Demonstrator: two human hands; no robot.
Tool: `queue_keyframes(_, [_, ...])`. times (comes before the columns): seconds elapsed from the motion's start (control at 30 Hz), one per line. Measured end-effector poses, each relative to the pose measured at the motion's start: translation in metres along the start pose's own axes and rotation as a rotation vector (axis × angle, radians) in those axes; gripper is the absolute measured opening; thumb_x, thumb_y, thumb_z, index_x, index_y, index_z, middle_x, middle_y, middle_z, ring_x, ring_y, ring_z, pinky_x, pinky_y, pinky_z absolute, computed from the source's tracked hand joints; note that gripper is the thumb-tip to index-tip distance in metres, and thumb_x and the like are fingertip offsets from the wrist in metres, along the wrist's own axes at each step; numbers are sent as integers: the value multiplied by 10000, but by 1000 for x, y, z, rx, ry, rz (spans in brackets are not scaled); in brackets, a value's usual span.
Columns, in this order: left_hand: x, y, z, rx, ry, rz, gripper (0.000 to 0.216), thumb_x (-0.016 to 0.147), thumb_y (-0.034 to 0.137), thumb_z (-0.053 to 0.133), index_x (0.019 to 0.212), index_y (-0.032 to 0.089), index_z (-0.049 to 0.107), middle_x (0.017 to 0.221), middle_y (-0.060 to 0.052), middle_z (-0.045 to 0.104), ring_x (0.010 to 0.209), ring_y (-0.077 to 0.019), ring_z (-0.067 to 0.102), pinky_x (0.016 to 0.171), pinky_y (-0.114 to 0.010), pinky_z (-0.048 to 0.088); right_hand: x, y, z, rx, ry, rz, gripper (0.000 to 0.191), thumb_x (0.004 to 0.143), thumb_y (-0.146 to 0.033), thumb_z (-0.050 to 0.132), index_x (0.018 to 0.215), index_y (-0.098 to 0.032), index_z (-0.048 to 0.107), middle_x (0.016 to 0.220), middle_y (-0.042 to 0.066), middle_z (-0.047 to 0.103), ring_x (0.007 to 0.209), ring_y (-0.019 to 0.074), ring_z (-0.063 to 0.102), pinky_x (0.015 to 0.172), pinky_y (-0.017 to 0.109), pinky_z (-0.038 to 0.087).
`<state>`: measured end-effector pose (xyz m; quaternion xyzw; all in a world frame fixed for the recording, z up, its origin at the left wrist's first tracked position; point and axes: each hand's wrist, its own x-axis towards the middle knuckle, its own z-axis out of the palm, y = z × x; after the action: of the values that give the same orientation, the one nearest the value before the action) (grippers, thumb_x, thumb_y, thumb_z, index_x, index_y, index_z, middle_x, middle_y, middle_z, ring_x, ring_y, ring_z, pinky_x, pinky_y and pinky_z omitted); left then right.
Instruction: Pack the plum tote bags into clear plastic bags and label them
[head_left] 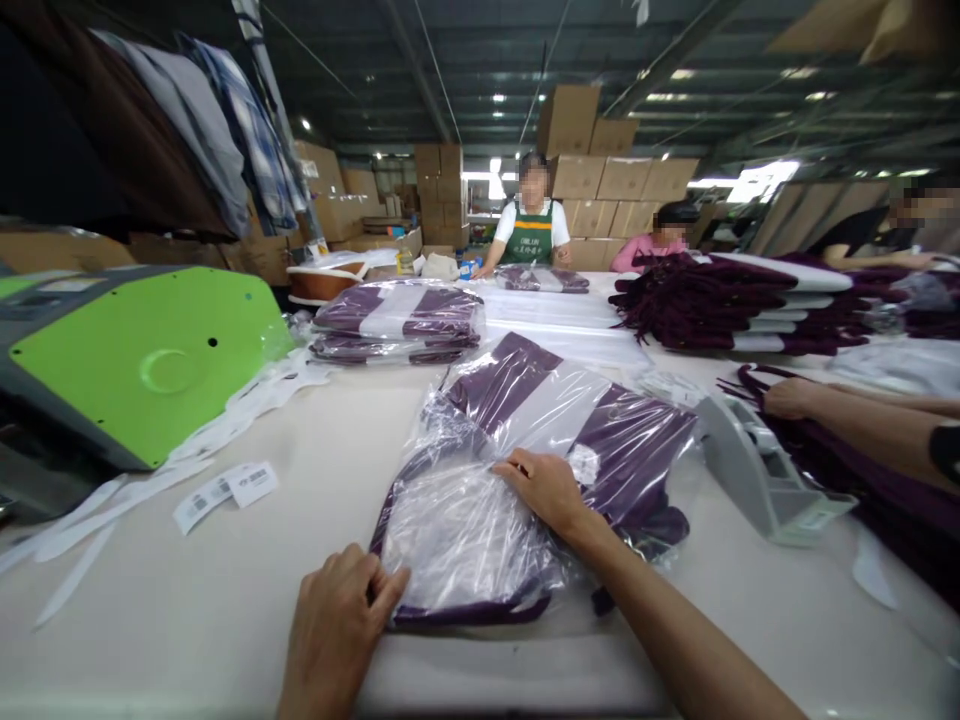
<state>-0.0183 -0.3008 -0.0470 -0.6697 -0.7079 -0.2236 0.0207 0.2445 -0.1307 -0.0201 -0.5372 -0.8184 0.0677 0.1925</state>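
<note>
A folded purple-and-white striped garment in a clear plastic bag (540, 450) lies on the white table (225, 600) in front of me. My left hand (337, 625) pinches the bag's near left corner, fingers closed on the plastic. On top of the bag, near its middle, my right hand (546, 487) presses down with its fingers flat and stretched out.
A green machine (142, 355) stands at left, with paper labels (225, 488) and white strips beside it. Bagged garments (397, 320) are stacked behind. A grey dispenser (757, 470) and another person's arm (862, 420) are at right. Other people work at the far side among cardboard boxes.
</note>
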Motion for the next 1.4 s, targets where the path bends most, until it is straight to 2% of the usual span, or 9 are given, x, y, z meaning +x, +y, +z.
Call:
queue_keyframes(0.3, [2, -37, 19, -53, -21, 68, 469, 935, 616, 481, 704, 243, 646, 730, 8, 627, 715, -178, 600, 683, -310, 408, -1, 4, 3, 46, 57, 88, 281, 960, -477, 561, 826, -278, 709, 781, 2, 759, 749, 195, 710, 609, 273, 353])
queue_keyframes(0.53, [2, -33, 23, -32, -106, -29, 505, 947, 623, 416, 720, 240, 655, 767, -19, 615, 786, -210, 591, 744, -349, 398, 2, 0, 3, -8, 0, 140, 246, 935, -477, 598, 876, -266, 708, 814, 1, 761, 781, 188, 707, 613, 270, 308])
queue_keyframes(0.63, [5, -27, 15, -35, -149, -68, 455, 934, 584, 470, 690, 235, 629, 757, -15, 606, 784, -217, 593, 755, -366, 394, 4, -3, 2, -16, -20, 168, 204, 895, -461, 655, 892, -259, 689, 809, 2, 758, 769, 196, 702, 607, 273, 289])
queue_keyframes(0.7, [10, -16, 3, -16, -107, -79, 380, 899, 558, 551, 712, 236, 629, 779, -13, 620, 792, -227, 600, 756, -377, 390, 5, -5, 1, -24, -48, 185, 201, 888, -453, 665, 897, -252, 676, 811, 8, 757, 760, 198, 699, 603, 275, 279])
queue_keyframes(0.83, [42, 30, -24, -34, 37, 26, 188, 880, 432, 642, 897, 247, 665, 953, -28, 674, 934, -254, 614, 826, -397, 396, 6, -5, 0, -59, -86, 189, 219, 894, -460, 656, 913, -242, 661, 830, 26, 756, 760, 202, 691, 604, 279, 272])
queue_keyframes(0.93, [86, 70, -23, -119, -62, 174, 94, 920, 280, 594, 967, 235, 663, 1024, -37, 688, 994, -241, 613, 872, -387, 411, 6, -5, 1, -63, -75, 169, 227, 894, -470, 653, 904, -244, 646, 817, 20, 746, 757, 203, 686, 600, 283, 258])
queue_keyframes(1.03, [130, 95, -1, -216, -229, 238, 152, 905, 179, 565, 1003, 213, 676, 1056, -56, 697, 1039, -235, 615, 938, -374, 423, 6, -5, 1, -54, -67, 169, 233, 897, -474, 647, 883, -242, 630, 794, 16, 736, 752, 206, 685, 585, 283, 237])
queue_keyframes(1.2, [173, 100, 38, -311, -390, 261, 258, 837, 103, 553, 1018, 189, 715, 1052, -73, 717, 1012, -223, 643, 913, -328, 457, 6, -4, 4, -59, -40, 184, 239, 889, -473, 665, 892, -238, 624, 759, 18, 726, 713, 201, 674, 564, 277, 201])
queue_keyframes(1.4, [188, 90, 49, -487, -518, 324, 202, 824, 167, 572, 944, 181, 733, 901, -21, 725, 828, -168, 648, 752, -250, 468, 4, 4, 12, 7, 24, 196, 263, 875, -492, 680, 898, -236, 623, 708, 3, 694, 663, 185, 635, 565, 260, 212])
